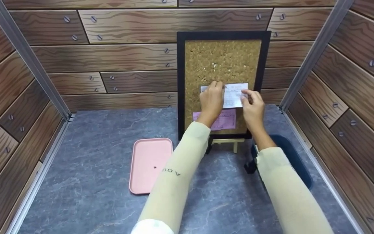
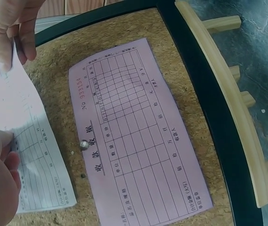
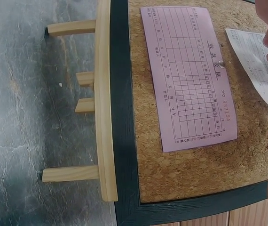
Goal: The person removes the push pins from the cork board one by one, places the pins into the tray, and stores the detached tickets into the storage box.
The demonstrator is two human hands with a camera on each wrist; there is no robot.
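Observation:
A white printed receipt slip [image 1: 234, 95] lies against the cork board [image 1: 200, 61], its right end lifted off the cork in the left wrist view. My right hand [image 1: 254, 106] pinches that right edge between thumb and fingers. At the slip's upper middle, my left hand [image 1: 212, 99] presses on the paper with bent fingers; whether something small is between its fingertips is hidden. Below hangs a pink receipt slip [image 2: 134, 127], fixed at its top edge by a round metal push pin [image 2: 83, 145].
The board's black frame [image 1: 181, 81] stands on a small wooden easel [image 3: 105, 94]. A pink tray [image 1: 148, 162] lies to the left on the grey marbled table [image 1: 86, 162]. A dark blue bin [image 1: 299, 169] sits at the right, partly behind my right forearm. Wood-patterned walls surround the table.

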